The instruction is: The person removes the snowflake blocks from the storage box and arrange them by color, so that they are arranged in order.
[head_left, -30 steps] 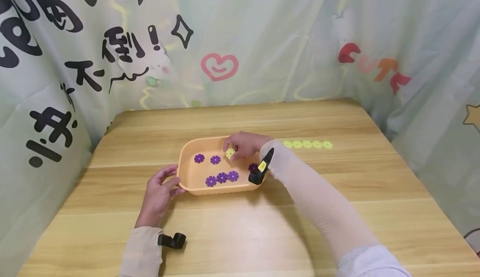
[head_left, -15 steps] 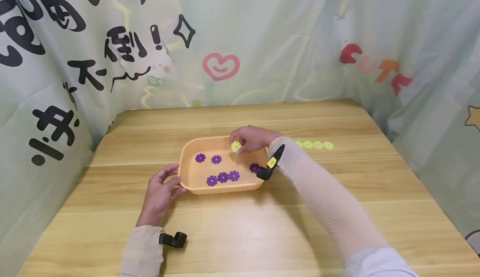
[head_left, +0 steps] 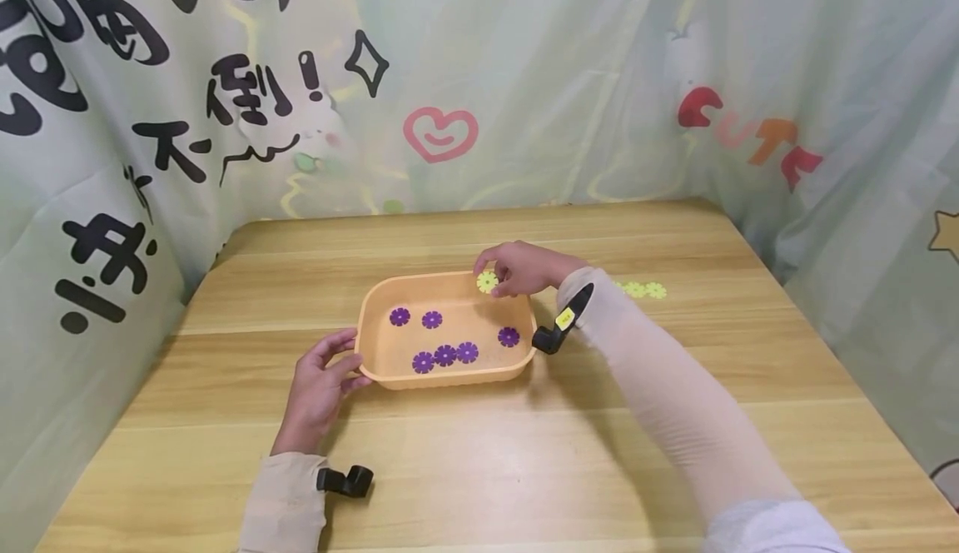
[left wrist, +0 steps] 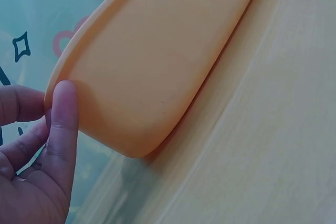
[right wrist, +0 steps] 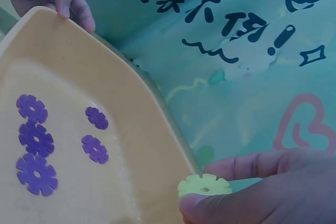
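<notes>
My left hand (head_left: pixel 318 382) pinches the left rim of an orange plastic basket (head_left: pixel 449 383) between thumb and fingers. In the left wrist view the thumb (left wrist: pixel 64 114) presses on the outside of the basket wall (left wrist: pixel 152 66). Over the basket's far right rim, my right hand (head_left: pixel 528 268) pinches a yellow notched snowflake disc (head_left: pixel 487 281) with thumb and index finger. The right wrist view shows that disc (right wrist: pixel 205 183) held at its edge. Inside the basket lie several purple snowflake discs (head_left: pixel 445 356), three of them in a touching row. Two (right wrist: pixel 95 117) sit apart behind the row.
Right of the basket, a row of yellow discs (head_left: pixel 656 291) lies on the wooden table (head_left: pixel 479 470), partly hidden behind my right wrist. A printed curtain (head_left: pixel 554 120) hangs around the table's back and sides.
My right hand has lifted the yellow disc from inside the basket, moving right and away toward the far rim. My left hand has stayed on the basket.
</notes>
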`<state>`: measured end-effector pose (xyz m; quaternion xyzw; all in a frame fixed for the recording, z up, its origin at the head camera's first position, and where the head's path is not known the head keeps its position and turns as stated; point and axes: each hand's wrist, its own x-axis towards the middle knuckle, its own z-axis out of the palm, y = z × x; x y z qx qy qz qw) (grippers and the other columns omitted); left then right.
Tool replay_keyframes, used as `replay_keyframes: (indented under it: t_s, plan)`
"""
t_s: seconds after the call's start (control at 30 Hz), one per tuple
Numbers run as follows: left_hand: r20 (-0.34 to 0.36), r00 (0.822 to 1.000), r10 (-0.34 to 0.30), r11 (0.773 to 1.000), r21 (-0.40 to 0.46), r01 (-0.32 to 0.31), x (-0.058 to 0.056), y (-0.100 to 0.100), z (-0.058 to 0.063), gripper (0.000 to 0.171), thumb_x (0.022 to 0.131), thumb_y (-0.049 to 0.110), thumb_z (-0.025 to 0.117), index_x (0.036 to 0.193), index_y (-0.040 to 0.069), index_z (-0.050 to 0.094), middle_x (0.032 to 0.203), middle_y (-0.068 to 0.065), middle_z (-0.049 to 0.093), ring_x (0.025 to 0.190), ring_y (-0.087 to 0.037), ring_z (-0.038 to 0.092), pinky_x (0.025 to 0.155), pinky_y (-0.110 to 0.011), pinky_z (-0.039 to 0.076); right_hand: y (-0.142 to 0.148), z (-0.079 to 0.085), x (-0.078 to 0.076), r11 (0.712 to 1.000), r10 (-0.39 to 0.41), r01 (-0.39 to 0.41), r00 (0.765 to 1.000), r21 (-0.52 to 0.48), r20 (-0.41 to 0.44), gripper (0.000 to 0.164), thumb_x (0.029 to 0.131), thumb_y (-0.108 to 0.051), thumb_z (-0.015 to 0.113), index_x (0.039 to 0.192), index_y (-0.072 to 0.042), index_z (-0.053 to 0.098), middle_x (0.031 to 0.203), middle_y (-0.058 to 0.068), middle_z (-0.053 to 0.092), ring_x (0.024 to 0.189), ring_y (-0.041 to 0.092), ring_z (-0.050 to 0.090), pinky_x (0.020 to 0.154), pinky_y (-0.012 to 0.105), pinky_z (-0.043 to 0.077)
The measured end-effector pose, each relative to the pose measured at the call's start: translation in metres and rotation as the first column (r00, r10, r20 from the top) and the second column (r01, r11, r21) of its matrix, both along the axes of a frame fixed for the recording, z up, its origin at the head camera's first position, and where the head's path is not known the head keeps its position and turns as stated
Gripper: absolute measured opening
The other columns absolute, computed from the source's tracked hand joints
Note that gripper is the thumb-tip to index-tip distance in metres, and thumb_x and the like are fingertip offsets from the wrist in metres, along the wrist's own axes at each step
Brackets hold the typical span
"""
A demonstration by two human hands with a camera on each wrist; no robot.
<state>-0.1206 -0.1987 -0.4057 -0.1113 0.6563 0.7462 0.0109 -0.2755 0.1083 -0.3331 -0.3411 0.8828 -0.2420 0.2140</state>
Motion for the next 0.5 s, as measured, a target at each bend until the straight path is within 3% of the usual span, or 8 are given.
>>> replay_keyframes:
  t_s: [0.3, 0.5]
  plan:
    - [0.001, 1.0, 0.003, 1.0, -0.013, -0.003, 0.001, 0.0, 0.001, 0.042, 0.094, -0.009, 0.053, 0.135, -0.007, 0.045, 0.118, -0.012, 0.043, 0.077, -0.012, 0.057, 0.065, -0.024, 0.06, 0.023, 0.005, -0.001, 1.0, -0.019, 0.018, 0.999, -0.021, -0.047, 0.04, 0.087, -0.005, 0.071, 0.125, -0.002, 0.059, 0.088, 0.007, 0.066, 0.083, 0.019, 0.062, 0.074, 0.032, 0.055]
    - [0.002, 1.0, 0.001, 1.0, -0.008, -0.001, 0.001, 0.0, 0.0, 0.042, 0.093, -0.009, 0.054, 0.135, -0.006, 0.045, 0.119, -0.013, 0.043, 0.078, -0.014, 0.058, 0.066, -0.024, 0.06, 0.041, 0.006, 0.0, 0.996, -0.074, 0.072, 0.997, -0.061, -0.023, 0.04, 0.088, -0.004, 0.069, 0.126, -0.004, 0.057, 0.087, 0.008, 0.067, 0.08, 0.021, 0.065, 0.07, 0.033, 0.057]
